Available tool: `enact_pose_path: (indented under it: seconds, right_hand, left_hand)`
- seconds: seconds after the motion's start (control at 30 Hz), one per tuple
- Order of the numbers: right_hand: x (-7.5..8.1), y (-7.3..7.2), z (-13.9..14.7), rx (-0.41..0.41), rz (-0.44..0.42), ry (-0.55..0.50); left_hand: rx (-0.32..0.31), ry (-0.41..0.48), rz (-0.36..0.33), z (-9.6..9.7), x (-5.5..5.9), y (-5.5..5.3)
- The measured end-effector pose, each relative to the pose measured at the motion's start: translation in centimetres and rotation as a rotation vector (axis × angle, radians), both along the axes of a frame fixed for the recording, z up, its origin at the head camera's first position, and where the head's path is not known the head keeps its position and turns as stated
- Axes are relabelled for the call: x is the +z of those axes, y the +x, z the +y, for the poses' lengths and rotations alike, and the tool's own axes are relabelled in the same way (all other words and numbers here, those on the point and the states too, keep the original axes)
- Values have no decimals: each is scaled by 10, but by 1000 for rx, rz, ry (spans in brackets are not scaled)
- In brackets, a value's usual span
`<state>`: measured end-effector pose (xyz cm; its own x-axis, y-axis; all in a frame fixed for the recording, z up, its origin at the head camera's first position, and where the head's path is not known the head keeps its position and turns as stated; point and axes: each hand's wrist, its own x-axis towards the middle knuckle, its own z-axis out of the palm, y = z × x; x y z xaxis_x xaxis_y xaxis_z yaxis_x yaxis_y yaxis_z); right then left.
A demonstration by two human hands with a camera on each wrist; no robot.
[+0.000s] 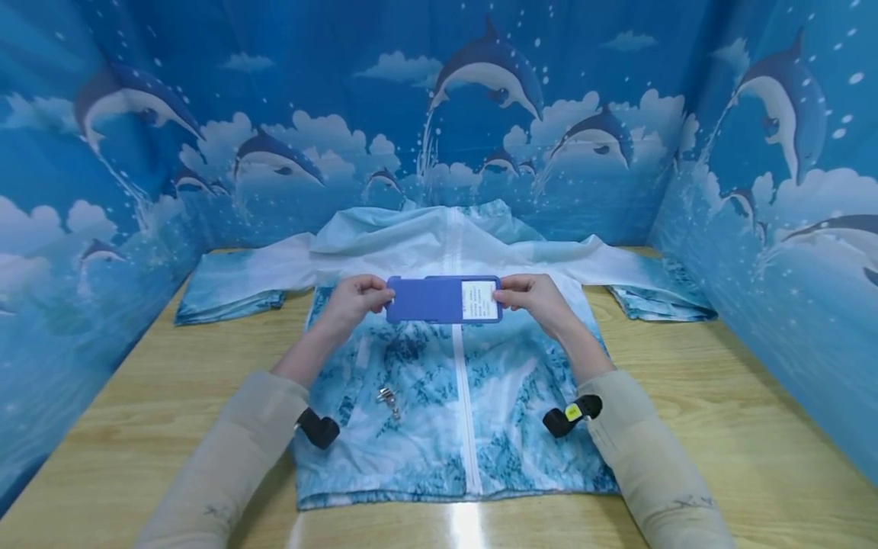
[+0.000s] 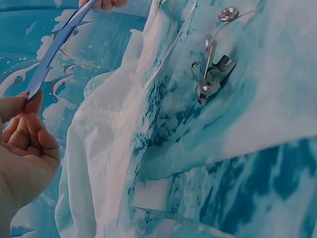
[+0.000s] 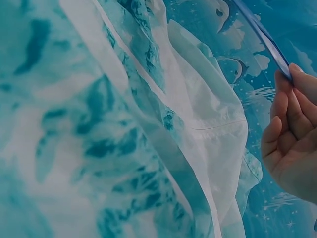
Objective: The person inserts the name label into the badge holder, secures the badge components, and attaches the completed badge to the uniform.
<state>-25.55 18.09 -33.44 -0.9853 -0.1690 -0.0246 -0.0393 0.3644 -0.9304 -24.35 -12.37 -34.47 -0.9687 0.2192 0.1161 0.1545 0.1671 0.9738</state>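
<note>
A flat blue card holder [image 1: 425, 299] with a white printed card [image 1: 479, 300] at its right end is held level above the jacket. My left hand [image 1: 355, 305] pinches its left end between thumb and fingers. At the right end, my right hand [image 1: 538, 301] pinches it the same way. Both wrist views show the holder nearly edge-on, thin and slightly bowed. Below lies a zipped white and teal jacket [image 1: 411, 457], spread front up with its sleeves out to the sides. A small metal clip [image 1: 388, 400] with a snap button [image 2: 228, 14] rests on the jacket's left half.
The jacket lies on a wooden table [image 1: 151, 404]. Blue curtains [image 1: 329, 69] printed with dolphins stand behind and along both sides. Folded sleeve ends [image 1: 229, 290] reach near the left curtain and the right one. Black wrist cameras [image 1: 318, 428] sit on both forearms.
</note>
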Motion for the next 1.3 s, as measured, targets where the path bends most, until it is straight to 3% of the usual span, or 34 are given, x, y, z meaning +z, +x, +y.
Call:
enact_pose_path:
  seconds: [0.23, 0.9, 1.3]
  right_hand:
    - [0, 1, 1, 21, 14, -16]
    - [-3, -2, 3, -12, -62, -55]
    - [-3, -3, 3, -41, -97, -71]
  left_hand:
    - [27, -21, 27, 7, 3, 2]
    - [62, -100, 128, 17, 2, 5]
    - [86, -144, 115, 24, 2, 4]
